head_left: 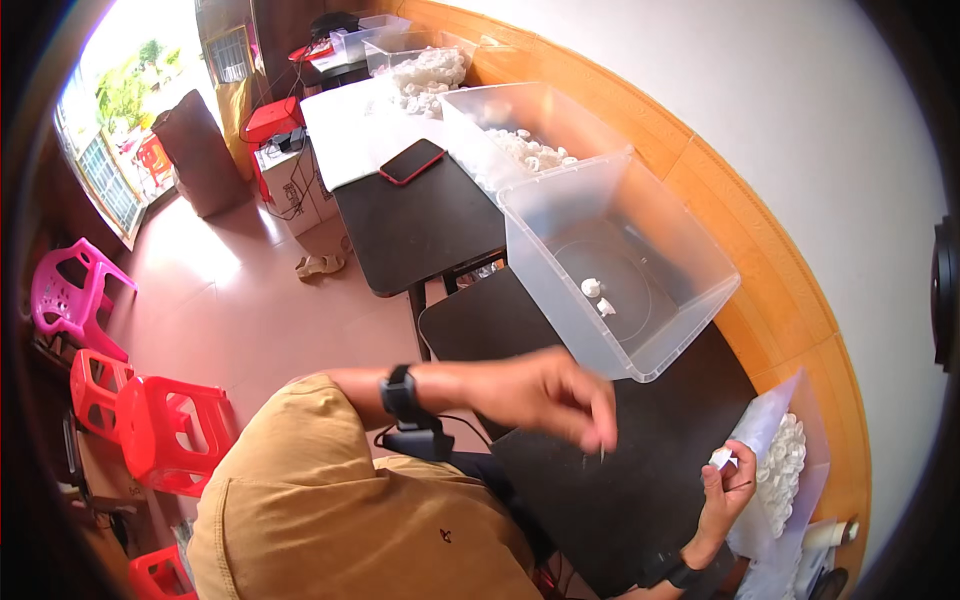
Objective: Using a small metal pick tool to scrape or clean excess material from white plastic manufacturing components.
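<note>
A person in a tan shirt (330, 500) sits at a dark table (640, 470) set against an orange-panelled wall (760, 250), working over small white plastic pieces. Nearest on the table stands a large clear plastic bin (690, 290), almost bare but for two white pieces (598, 296) on its floor; behind it a second clear bin (500, 120) holds a heap of the same pieces. Farther back, a phone in a red case (411, 160) lies where the dark table meets a white one (345, 130). Red stools (165, 430) and a pink chair (65, 295) stand on the tiled floor to the left.

The left hand (555, 395), a black band (400, 393) on its wrist, hangs blurred above the table in front of the near bin, fingers drawn together and pointing down; whether they pinch anything cannot be told. The right hand (728, 485) pinches one small white piece (721, 458) between its fingertips, just beside an open plastic bag (775, 425) filled with more white pieces (785, 465) at the table's right edge.
</note>
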{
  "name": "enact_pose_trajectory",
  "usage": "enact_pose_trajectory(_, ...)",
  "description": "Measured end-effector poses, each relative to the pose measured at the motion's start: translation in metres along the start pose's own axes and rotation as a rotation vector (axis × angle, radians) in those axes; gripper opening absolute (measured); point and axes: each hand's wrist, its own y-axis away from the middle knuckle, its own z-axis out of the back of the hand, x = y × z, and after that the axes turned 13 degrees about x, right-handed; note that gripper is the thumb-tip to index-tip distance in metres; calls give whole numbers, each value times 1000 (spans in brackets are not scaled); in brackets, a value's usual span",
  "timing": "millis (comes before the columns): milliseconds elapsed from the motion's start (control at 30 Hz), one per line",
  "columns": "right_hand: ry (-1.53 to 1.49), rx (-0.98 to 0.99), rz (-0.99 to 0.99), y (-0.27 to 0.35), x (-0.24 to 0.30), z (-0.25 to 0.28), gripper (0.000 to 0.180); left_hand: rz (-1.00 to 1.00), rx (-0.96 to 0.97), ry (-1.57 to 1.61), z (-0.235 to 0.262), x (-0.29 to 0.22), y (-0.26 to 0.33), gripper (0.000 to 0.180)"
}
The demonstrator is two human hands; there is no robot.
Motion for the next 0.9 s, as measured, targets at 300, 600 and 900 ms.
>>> enact_pose_trajectory(300, 48, -45, 130, -15, 66, -12, 57, -232, -415, -112, 60, -51, 61, 22)
enact_pose_trajectory(600, 541, 184, 417, -58, 110, -107, 50, 160, 30, 5, 21, 2, 61, 21)
enact_pose_trajectory(900, 625, 301, 331, -34, 84, -150, 54, 428, 194, 328, -3, 43, 45, 34)
